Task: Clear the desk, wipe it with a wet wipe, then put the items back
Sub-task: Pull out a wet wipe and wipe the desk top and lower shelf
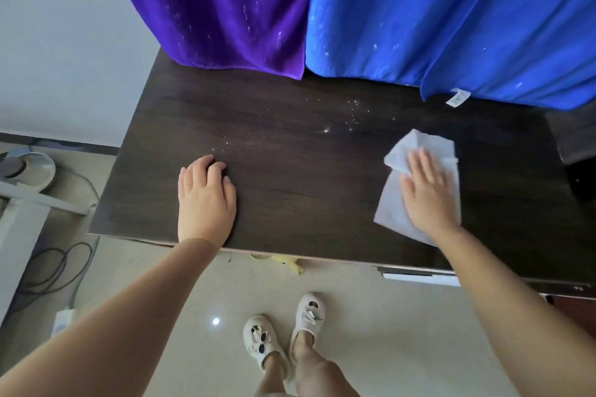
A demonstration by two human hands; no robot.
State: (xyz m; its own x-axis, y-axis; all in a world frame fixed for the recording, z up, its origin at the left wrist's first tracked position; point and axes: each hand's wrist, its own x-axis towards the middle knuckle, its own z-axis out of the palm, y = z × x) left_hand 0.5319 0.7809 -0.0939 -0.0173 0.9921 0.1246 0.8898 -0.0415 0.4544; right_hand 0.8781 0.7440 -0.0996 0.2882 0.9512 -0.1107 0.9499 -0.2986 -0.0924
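Observation:
A dark wooden desk (290, 171) fills the middle of the view. A white wet wipe (416, 148) lies spread on its right part. My right hand (427, 193) presses flat on the wipe with straight fingers. My left hand (206, 196) rests on the desk's left front part, fingers loosely curled and holding nothing. Small wet specks (351, 113) glisten on the wood between the two hands, toward the back.
A purple cloth (219, 10) and a blue cloth (451, 19) hang down over the desk's back edge. A dark object (580, 180) sits at the desk's right end. On the floor to the left lie cables (54, 267) and a power strip (63, 321).

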